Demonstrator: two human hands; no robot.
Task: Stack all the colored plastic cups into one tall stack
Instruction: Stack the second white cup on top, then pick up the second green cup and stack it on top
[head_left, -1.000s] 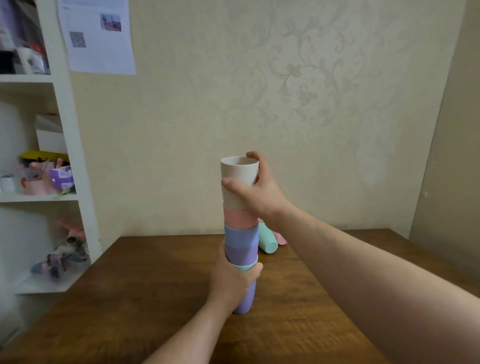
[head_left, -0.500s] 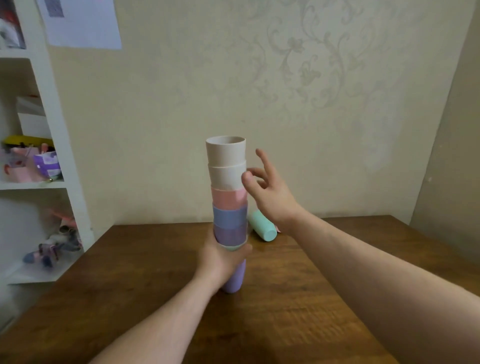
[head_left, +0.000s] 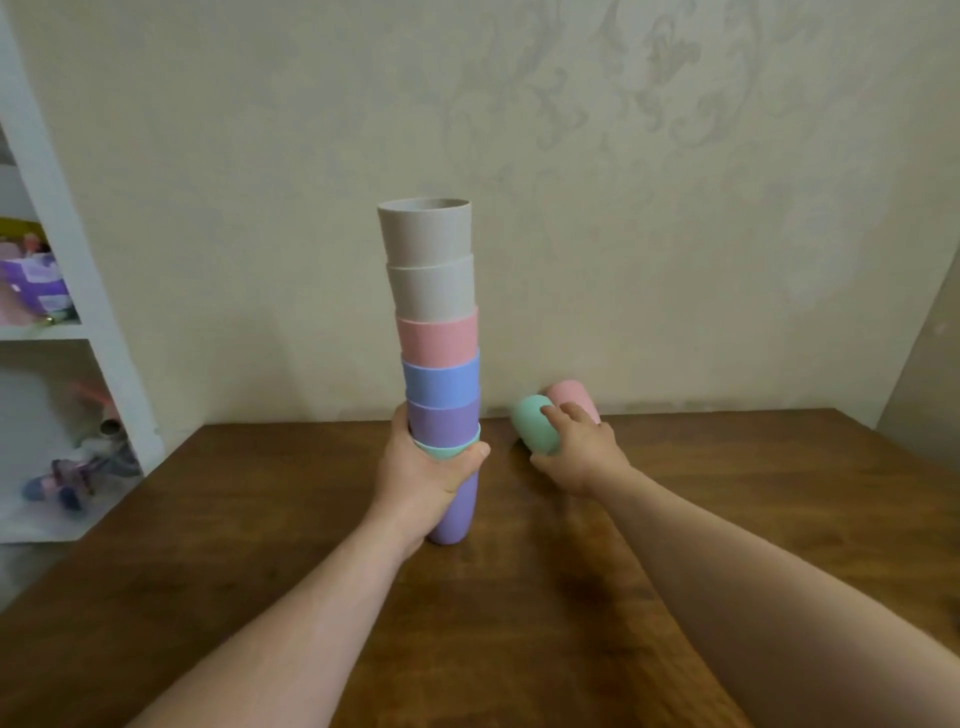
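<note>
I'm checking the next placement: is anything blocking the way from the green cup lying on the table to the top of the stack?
Nothing visible does. The right hand is on the lying green cup, and the beige top cup of the stack stands open and uncovered, held low by the left hand.

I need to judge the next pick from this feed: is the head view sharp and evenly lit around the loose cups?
Head view: soft indoor light, no glare; the stack is sharp, the left hand steadying it. The right hand on the green cup is slightly motion-softened, the pink cup behind partly hidden. Wide-angle bending curves the blurred shelf at the left edge.
</note>
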